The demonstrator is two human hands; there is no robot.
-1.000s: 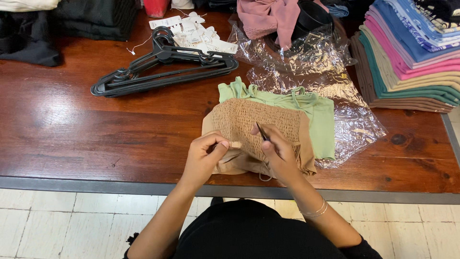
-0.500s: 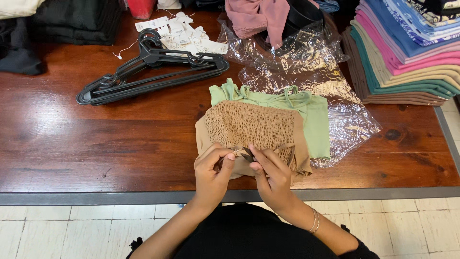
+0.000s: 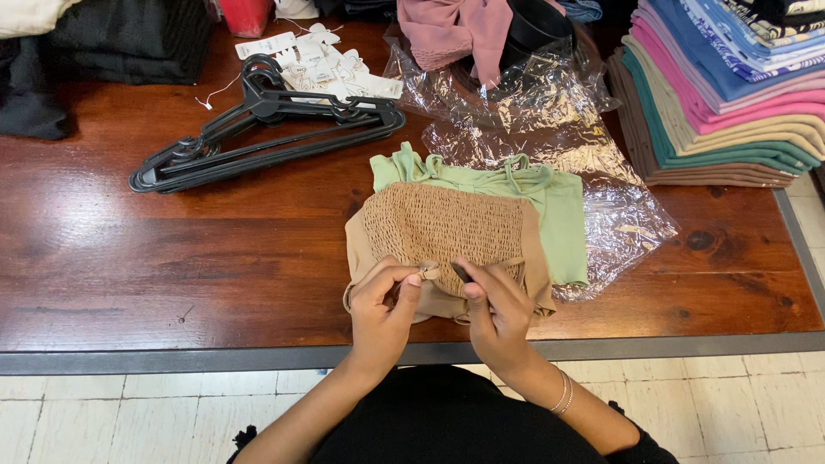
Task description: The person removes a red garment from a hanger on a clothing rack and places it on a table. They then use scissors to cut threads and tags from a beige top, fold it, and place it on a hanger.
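A tan smocked top (image 3: 443,228) lies flat near the table's front edge, on top of a light green top (image 3: 550,193). My left hand (image 3: 382,309) pinches a small piece of the tan top's strap or hem at its lower edge. My right hand (image 3: 494,314) is beside it, fingers closed on a thin dark object, which I cannot identify, at the same edge. Both hands nearly touch each other over the tan fabric.
Dark plastic hangers (image 3: 266,129) lie at the left of the wooden table (image 3: 129,258). Paper tags (image 3: 326,64) sit behind them. Crumpled clear plastic bags (image 3: 533,120) spread under the tops. A stack of folded coloured garments (image 3: 730,94) stands at the right; pink cloth (image 3: 447,30) at the back.
Both hands have drawn back from the middle of the tan top to its near edge and come closer together. The head view has shifted slightly.
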